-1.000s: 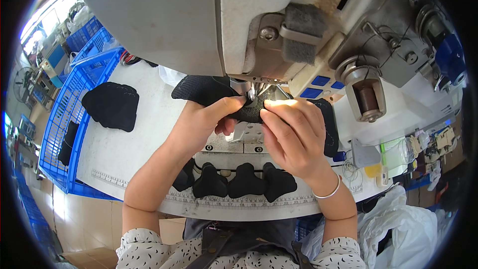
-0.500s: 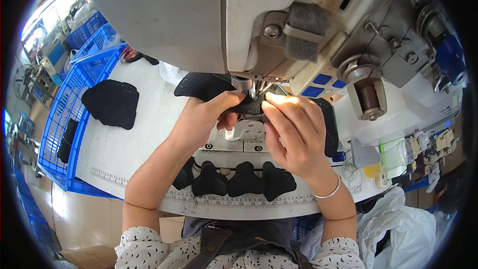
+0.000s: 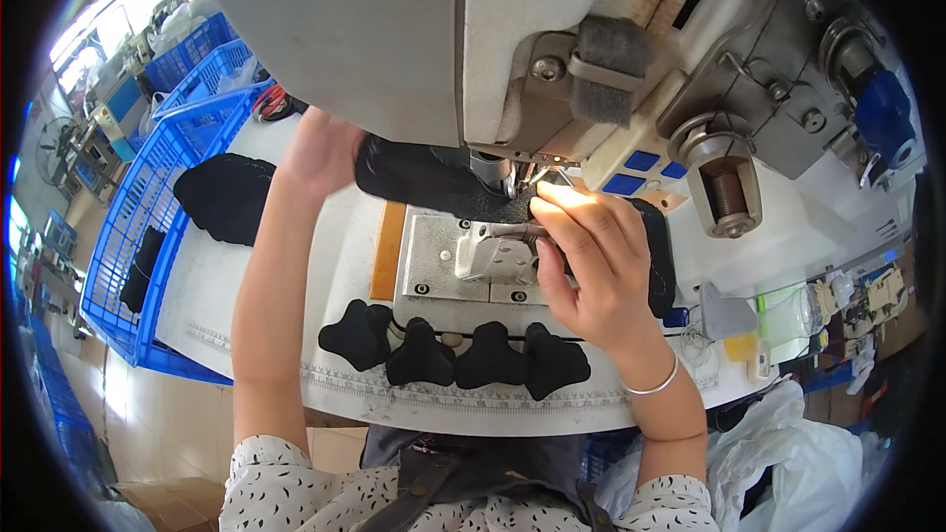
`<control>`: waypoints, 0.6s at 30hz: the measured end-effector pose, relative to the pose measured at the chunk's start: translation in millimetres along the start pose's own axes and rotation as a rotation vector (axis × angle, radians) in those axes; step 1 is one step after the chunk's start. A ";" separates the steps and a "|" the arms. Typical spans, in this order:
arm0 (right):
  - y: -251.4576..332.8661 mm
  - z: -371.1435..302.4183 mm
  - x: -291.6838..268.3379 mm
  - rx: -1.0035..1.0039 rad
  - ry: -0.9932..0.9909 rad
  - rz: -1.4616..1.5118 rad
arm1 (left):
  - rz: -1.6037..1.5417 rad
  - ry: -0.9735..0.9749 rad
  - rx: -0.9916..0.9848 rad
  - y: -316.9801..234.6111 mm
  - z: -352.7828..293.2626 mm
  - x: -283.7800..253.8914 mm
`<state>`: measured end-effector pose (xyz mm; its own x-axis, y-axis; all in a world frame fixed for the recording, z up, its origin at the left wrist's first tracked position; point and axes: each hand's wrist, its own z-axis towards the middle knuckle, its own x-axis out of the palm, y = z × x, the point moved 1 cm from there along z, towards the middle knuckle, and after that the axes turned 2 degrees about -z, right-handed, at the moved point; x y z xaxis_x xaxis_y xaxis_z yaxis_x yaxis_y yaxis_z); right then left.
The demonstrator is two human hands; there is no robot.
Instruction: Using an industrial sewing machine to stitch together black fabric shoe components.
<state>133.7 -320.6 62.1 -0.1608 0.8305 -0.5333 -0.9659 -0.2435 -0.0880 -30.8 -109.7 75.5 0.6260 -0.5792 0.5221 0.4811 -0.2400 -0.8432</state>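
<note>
A black fabric piece (image 3: 424,177) lies under the presser foot (image 3: 503,177) of a sewing machine (image 3: 365,30). At its right end, my right hand (image 3: 596,261) has its fingertips closed on the cloth beside the foot, with the thumb lower down. My left hand (image 3: 325,153) is raised at the cloth's left end, by the machine head. Its fingers are hidden there, so I cannot tell whether they grip the cloth. Several small black lobed pieces (image 3: 490,356) stand in a row along the near table edge.
A larger black piece (image 3: 225,199) lies on the left of the white table (image 3: 246,286), beside a blue crate (image 3: 128,256). Red-handled scissors (image 3: 268,103) lie at the far left. Another black piece (image 3: 652,251) sits behind my right wrist. White plastic bags (image 3: 788,453) hang at the lower right.
My left hand has moved left and away from the presser foot, toward the cloth's far left end. The cloth now stretches out flatter. My right hand has stayed almost in place.
</note>
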 end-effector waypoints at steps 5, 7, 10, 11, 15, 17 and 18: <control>1.6 4.2 -2.8 0.006 -0.013 0.079 | 0.128 0.482 -0.175 -13.0 13.5 -13.9; -1.7 2.9 -6.8 -0.013 -0.009 0.087 | 0.427 0.434 -0.113 -14.2 6.1 11.2; -4.1 -0.6 -7.4 -0.031 0.002 0.071 | 0.720 0.351 -0.113 -18.3 -16.7 39.2; -4.7 -1.6 -9.6 -0.037 0.010 0.044 | 0.711 0.326 -0.173 -16.1 -29.4 45.8; 0.8 1.9 -9.2 -0.066 -0.003 0.051 | 0.445 0.353 -0.339 3.6 -37.5 25.0; 2.6 1.5 -9.9 -0.064 0.003 0.046 | 0.439 0.339 -0.312 9.1 -35.2 20.7; 3.2 1.2 -9.1 -0.055 0.007 0.033 | 0.438 0.339 -0.312 10.2 -34.9 19.9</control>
<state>131.8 -328.3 67.7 -0.1912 0.8180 -0.5425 -0.9474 -0.2983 -0.1159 -34.9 -151.0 72.9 0.4704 -0.8774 0.0941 -0.0091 -0.1114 -0.9937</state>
